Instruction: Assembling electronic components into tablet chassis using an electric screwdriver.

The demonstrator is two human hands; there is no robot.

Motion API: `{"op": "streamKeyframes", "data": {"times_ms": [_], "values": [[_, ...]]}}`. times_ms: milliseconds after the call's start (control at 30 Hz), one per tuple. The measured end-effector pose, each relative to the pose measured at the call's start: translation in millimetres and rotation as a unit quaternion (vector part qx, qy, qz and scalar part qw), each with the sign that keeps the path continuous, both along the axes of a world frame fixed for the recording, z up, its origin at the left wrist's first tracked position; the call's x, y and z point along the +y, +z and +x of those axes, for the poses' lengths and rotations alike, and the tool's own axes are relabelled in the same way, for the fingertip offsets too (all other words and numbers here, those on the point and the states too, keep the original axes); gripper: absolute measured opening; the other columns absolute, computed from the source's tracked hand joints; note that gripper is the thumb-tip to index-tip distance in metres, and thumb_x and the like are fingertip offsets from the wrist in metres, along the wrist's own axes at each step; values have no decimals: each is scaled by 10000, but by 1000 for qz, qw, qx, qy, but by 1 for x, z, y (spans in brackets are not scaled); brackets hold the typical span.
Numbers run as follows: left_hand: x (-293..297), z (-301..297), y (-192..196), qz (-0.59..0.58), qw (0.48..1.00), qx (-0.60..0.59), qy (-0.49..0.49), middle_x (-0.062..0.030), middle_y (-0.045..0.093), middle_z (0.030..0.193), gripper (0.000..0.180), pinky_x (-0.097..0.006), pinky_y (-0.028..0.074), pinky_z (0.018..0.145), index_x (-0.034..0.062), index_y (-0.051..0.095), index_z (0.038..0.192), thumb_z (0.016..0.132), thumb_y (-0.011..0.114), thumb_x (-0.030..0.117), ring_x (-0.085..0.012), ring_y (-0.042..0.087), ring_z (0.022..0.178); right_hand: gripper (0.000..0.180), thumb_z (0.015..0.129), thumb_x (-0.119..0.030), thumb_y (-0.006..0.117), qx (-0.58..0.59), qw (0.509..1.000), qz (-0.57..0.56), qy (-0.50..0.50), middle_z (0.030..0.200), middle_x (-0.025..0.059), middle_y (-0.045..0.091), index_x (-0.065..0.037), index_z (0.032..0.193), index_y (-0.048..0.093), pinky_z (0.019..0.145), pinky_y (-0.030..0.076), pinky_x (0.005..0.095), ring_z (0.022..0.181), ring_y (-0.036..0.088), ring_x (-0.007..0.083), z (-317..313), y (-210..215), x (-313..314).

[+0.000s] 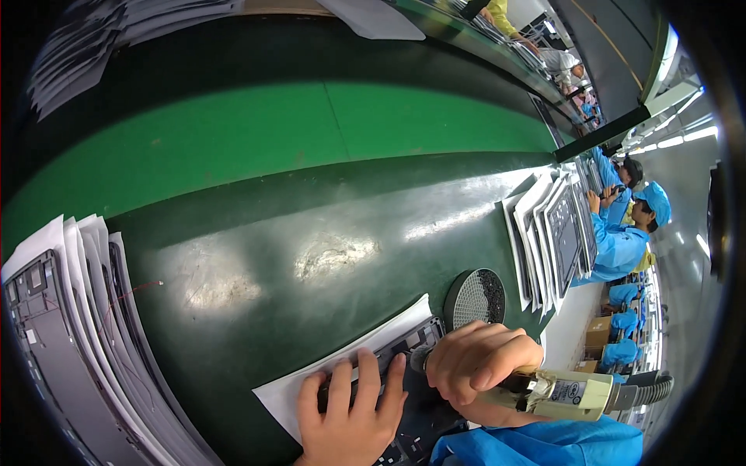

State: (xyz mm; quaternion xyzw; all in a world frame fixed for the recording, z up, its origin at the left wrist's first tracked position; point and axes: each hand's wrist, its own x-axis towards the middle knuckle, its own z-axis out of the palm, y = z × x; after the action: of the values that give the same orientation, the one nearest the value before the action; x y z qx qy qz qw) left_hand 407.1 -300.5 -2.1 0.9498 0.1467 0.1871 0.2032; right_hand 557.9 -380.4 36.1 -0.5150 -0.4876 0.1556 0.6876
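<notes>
Spread over a dark tablet-like housing [426, 405], my left hand [350, 415] presses flat with its fingers apart. The housing lies on a white sheet [284, 392] at the near edge of the table. My right hand [486, 361] is wrapped round a cream electric screwdriver [571, 394], held almost level, with a cable leaving its rear end. The driver's nose points left, close to the left fingertips and over the housing; its bit is hidden. Just beyond my right hand sits a round black dish [475, 297] with a gridded plate and small dark screws.
A stack of housings between white sheets [70, 334] stands at left, with thin red wires on it. Another such stack [556, 233] is at right. The green tabletop [334, 248] meets a brighter green strip [256, 140]. Co-workers in blue [625, 241] sit along the right.
</notes>
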Motion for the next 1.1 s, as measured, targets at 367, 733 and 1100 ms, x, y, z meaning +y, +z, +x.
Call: {"op": "streamKeyframes", "data": {"times_ms": [367, 733, 1100], "values": [[-1, 1, -12, 37, 999, -27, 0, -105, 629, 1165, 375, -481, 430, 869, 194, 733, 1151, 825, 703, 377, -283, 564, 1025, 137, 828, 61, 663, 77, 995, 12, 65, 677, 125, 626, 64, 960, 624, 614, 566, 450, 585, 639, 295, 5, 0, -9], [-1, 0, -4, 19, 1000, -18, 3, -116, 615, 1194, 386, -490, 430, 903, 167, 714, 1166, 826, 683, 348, -288, 563, 1066, 398, 1014, -381, 557, 1, 996, -82, -26, 575, 60, 596, -8, 874, 574, 489, 551, 352, 455, 590, 198, -5, 15, 9], [-3, 3, -14, 28, 999, -30, 11, -77, 654, 1141, 343, -471, 441, 882, 200, 745, 1114, 821, 683, 365, -254, 584, 1038, 95, 862, 18, 682, 55, 998, -12, 22, 569, 61, 589, 17, 791, 619, 540, 560, 353, 488, 608, 226, 5, 3, 6]]}}
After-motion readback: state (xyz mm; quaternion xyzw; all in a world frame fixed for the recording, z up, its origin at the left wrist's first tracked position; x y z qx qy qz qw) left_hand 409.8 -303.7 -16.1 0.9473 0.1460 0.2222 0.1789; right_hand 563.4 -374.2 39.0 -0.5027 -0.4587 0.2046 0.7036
